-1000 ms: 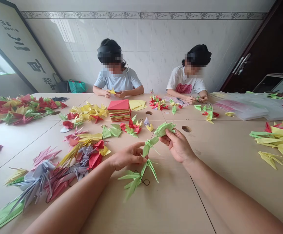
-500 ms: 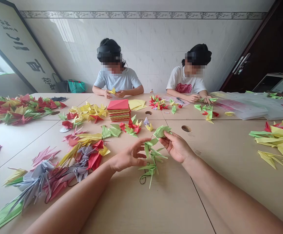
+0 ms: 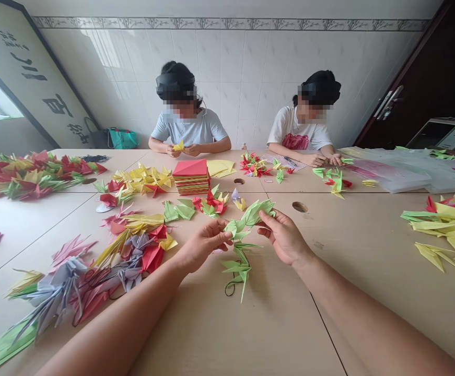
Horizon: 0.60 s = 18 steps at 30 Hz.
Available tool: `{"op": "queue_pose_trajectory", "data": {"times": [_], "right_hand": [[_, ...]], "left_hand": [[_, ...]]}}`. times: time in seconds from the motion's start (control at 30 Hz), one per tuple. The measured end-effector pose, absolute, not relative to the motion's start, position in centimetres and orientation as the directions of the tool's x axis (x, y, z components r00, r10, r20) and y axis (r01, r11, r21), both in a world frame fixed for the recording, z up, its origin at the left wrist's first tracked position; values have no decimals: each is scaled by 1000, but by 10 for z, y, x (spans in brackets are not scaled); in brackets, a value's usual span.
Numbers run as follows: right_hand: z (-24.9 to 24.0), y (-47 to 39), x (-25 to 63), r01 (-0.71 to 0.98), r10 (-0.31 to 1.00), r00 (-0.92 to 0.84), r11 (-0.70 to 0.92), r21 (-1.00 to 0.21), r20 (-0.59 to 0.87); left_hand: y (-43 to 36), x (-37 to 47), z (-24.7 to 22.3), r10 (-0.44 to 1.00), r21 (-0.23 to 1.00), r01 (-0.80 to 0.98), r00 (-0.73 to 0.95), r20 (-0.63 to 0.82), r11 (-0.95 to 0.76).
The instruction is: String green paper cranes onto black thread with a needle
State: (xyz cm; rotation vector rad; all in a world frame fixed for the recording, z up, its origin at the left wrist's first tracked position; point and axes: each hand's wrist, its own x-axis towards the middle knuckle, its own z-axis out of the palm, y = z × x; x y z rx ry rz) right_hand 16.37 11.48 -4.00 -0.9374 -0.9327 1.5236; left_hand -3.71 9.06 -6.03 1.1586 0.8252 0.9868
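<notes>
Above the middle of the table, a string of green paper cranes (image 3: 240, 267) hangs below my hands on a dark cord (image 3: 227, 290) that ends in a loop. My left hand (image 3: 207, 241) pinches a green paper crane (image 3: 232, 227) at the upper part of the string. On the other side, my right hand (image 3: 284, 236) is closed on bunched green paper cranes (image 3: 255, 213), thumb on top. The two bunches of green paper touch or nearly touch; where the cord runs between them is hidden.
Strung coloured cranes (image 3: 70, 277) lie left of my left arm. Beyond my hands stand a stack of square paper (image 3: 191, 180) and loose red and green cranes (image 3: 211, 203). Yellow cranes (image 3: 446, 224) lie at right. Two people sit opposite, folding or handling paper. The table has a round hole (image 3: 300, 207).
My left hand has closed from spread fingers onto a green crane. The cranes in my right hand have tilted and come nearer the left hand.
</notes>
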Motion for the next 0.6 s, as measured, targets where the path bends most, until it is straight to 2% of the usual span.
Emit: {"op": "queue_pose_trajectory", "data": {"times": [0.13,0.4,0.6], "right_hand": [[-40,117,165,-396,984,-129,-165,-903,-123],[-43,126,170,-423,917,-206,-399,-814,-342],[-43,122,169,-431,916,-271,-391,-813,-297]], "left_hand": [[89,-36,-57,929,969,-212,368,-39,124],[87,-36,-50,904,953,-247,423,-58,177],[85,-34,-47,888,956,-212,450,-90,205]]}}
